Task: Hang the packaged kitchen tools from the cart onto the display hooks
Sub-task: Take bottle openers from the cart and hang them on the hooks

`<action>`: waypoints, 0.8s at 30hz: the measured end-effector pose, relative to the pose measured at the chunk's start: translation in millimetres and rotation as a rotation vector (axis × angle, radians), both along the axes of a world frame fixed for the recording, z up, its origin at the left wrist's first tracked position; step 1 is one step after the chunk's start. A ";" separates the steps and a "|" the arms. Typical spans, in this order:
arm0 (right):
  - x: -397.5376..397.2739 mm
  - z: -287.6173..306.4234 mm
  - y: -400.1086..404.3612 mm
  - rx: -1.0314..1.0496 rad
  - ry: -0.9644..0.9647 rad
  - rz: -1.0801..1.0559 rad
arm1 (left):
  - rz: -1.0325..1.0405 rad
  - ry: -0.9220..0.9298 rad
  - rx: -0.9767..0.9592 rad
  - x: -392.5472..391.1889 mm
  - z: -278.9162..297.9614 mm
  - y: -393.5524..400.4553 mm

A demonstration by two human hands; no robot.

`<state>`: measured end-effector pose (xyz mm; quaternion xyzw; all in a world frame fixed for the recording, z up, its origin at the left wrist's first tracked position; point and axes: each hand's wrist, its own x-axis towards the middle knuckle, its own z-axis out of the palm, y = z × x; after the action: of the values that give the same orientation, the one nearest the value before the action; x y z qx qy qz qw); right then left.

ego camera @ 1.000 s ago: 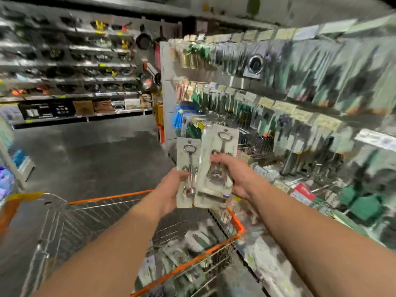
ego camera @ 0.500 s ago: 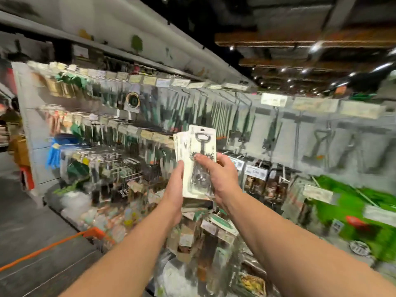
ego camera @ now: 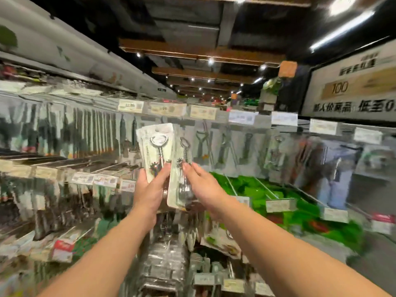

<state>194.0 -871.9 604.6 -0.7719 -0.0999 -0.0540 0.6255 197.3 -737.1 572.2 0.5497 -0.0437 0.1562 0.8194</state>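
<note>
My left hand (ego camera: 150, 189) grips a stack of white carded corkscrew packs (ego camera: 157, 144), held upright in front of the display wall. My right hand (ego camera: 203, 185) holds a single corkscrew pack (ego camera: 179, 181) that is pulled slightly right of the stack, fingers on its front. Behind them runs a row of display hooks carrying similar packaged openers (ego camera: 227, 146) under a strip of price tags (ego camera: 202, 112). The cart is out of view.
Hanging utensils fill the wall to the left (ego camera: 64, 133). Green packaged goods (ego camera: 267, 189) hang lower right. More packs on hooks (ego camera: 162, 260) stick out below my arms. A large sign (ego camera: 351, 91) stands at upper right.
My view swung right and up, away from the cart, toward the opener hooks. Both hands rose with the packs, and the right hand has drawn one pack apart from the stack.
</note>
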 end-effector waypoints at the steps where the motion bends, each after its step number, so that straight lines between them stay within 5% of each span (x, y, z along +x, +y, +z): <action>1: 8.9 -1.4 -21.5 0.012 0.031 0.006 | 0.001 -0.008 0.007 6.8 -0.1 -20.0; 9: 25.8 10.3 -162.2 0.090 0.140 0.035 | -0.049 0.082 -0.002 54.0 -0.2 -163.2; 24: 38.2 -39.4 -399.6 -0.205 -0.173 -0.680 | -0.056 0.139 0.098 92.3 -4.1 -261.3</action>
<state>232.2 -1271.5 565.2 -0.8122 0.1051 -0.3139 0.4803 289.6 -998.4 568.1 0.5971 -0.0099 0.0923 0.7967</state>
